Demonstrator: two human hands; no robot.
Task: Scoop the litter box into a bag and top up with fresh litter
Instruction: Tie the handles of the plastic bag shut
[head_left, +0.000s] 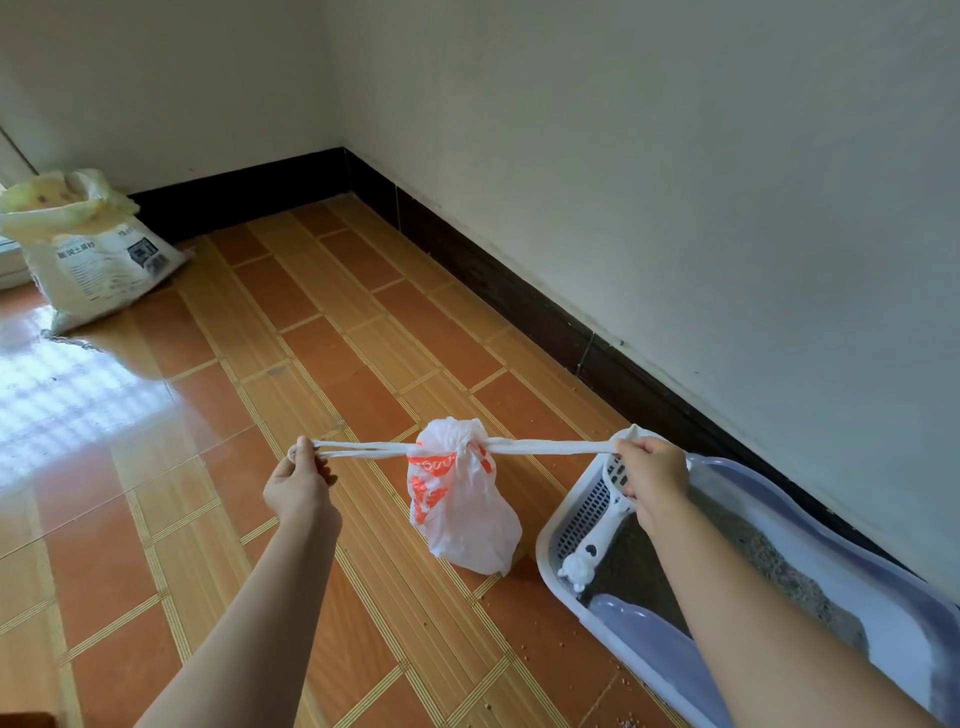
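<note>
I see the white thin-plastic bag with orange print (462, 509) upright between the two hands, its long axis vertical, knotted neck up. Its bulging, crumpled bottom points at the glossy orange tiled floor (363, 338); I cannot tell whether it touches. The left handle strip (363, 449) and right handle strip (550, 446) run taut and level.

The left hand (298, 483) pinches its strip's end. The right hand (654, 473) curls round the other, above the white-and-lavender plastic litter box (550, 566), where a white slotted scoop (597, 540) lies. A white printed litter sack (93, 260) stands far left.
</note>
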